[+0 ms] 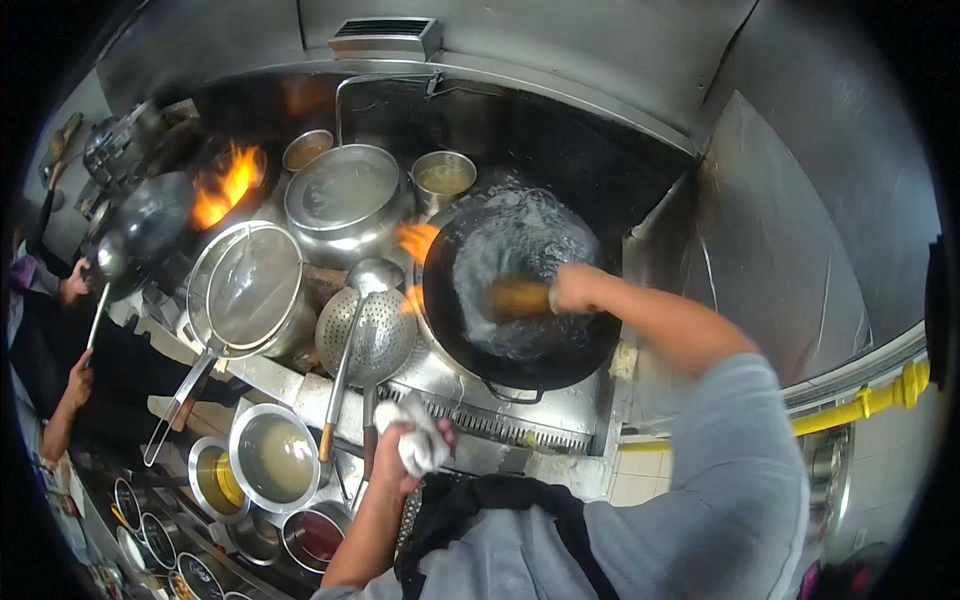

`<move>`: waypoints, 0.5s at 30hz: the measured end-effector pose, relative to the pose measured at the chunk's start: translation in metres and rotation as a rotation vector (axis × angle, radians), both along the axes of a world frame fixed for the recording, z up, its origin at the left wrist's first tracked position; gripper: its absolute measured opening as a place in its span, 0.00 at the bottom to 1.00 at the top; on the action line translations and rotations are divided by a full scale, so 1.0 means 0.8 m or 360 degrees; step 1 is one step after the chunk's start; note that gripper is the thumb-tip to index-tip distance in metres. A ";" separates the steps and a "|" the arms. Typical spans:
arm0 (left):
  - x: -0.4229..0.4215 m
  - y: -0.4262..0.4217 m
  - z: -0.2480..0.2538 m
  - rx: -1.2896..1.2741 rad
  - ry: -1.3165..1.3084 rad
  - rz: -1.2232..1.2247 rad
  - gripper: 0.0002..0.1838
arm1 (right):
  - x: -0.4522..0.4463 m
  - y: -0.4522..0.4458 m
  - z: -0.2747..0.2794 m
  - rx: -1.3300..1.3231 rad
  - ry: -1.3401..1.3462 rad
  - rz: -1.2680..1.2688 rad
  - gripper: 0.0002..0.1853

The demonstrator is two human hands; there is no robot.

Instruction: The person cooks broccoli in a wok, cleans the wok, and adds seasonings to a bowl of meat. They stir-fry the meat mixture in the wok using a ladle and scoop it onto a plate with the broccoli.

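Observation:
My right hand (576, 289) is closed around a wok brush (518, 298), brown, bamboo-like and blurred by motion. Its bristle end is down in the water inside a large black wok (590, 365) on the stove. Swirling water (540, 235) covers much of the wok's inside. Near my body, my left hand (398, 462) grips a bunched white cloth (424, 446), apart from the wok. Orange flames (416, 240) show at the wok's left side.
Left of the wok are a perforated strainer (385, 345), a ladle (376, 275), a lidded pot (343, 190) and a mesh sieve (255, 285). A co-worker's hand (80, 380) holds a ladle by another wok (150, 225), beside tall flames (228, 187). Bowls of liquid (275, 460) stand lower left.

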State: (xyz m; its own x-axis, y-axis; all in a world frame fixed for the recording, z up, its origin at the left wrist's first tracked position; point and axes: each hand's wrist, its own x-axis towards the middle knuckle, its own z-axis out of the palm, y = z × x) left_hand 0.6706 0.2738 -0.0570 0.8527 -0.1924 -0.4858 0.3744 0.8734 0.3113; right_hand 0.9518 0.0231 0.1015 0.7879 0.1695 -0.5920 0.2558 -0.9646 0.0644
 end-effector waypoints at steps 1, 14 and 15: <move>0.003 -0.001 0.002 0.0113 0.0068 0.0015 0.26 | 0.006 -0.010 0.013 0.0001 -0.0009 -0.0001 0.22; 0.093 -0.110 0.001 0.0206 0.0355 -0.0425 0.15 | 0.090 -0.053 -0.027 -0.0059 -0.0498 0.0112 0.22; 0.104 -0.126 -0.006 0.0186 0.0330 -0.0474 0.15 | 0.094 -0.038 -0.057 0.0151 -0.0676 -0.0134 0.22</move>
State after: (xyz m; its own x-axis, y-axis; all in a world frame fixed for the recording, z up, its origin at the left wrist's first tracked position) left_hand 0.7541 0.1730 -0.0618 0.6489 -0.3502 -0.6755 0.6721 0.6800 0.2931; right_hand 1.0269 -0.0074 0.0556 0.9713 0.1323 -0.1975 0.1461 -0.9876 0.0570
